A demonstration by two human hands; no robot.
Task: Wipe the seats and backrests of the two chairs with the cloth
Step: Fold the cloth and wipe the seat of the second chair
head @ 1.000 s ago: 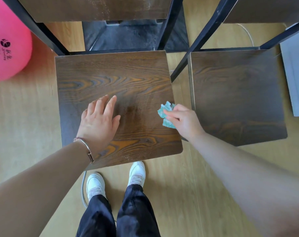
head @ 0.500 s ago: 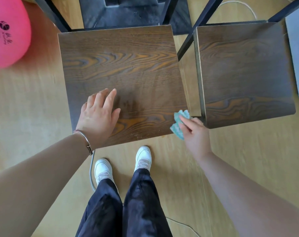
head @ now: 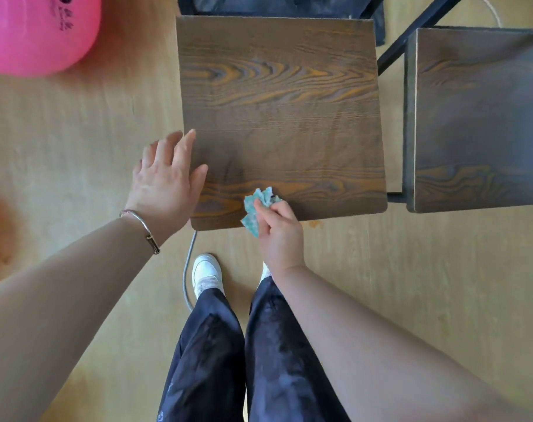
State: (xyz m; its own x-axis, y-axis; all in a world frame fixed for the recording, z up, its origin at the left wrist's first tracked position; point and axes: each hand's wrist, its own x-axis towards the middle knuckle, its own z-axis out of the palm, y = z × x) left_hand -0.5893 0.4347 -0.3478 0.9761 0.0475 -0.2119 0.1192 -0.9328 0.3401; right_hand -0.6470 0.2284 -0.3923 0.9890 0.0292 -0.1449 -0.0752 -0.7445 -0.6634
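**Desk:** What has changed in the last second?

**Operator:** Chairs first. The left seat (head: 280, 117) now fills more of my view. The right seat (head: 478, 117) sits out at the frame's edge, with neither hand near it. I can't see either backrest.

**Desk:** And the hands?

**Operator:** The left hand (head: 164, 184) was lying flat on the left seat. It has slid to that seat's left edge and is mostly over the floor, with only the thumb across the wood. Its fingers (head: 180, 147) are straight and spread, holding nothing. The right hand (head: 277, 236) has swept from the seat's right edge, round the front right corner, to the front edge left of middle.

**Desk:** Where's the cloth?

**Operator:** The cloth (head: 256, 205) is bunched up and pinched in the right hand's curled fingers (head: 266, 213). It lies over the left seat's front edge, with part of it hanging past.

**Desk:** So what does that mean for the job?

**Operator:** I'd say I'm watching the front strip of the first seat being finished. I judge that the right seat and both backrests are still to be wiped.
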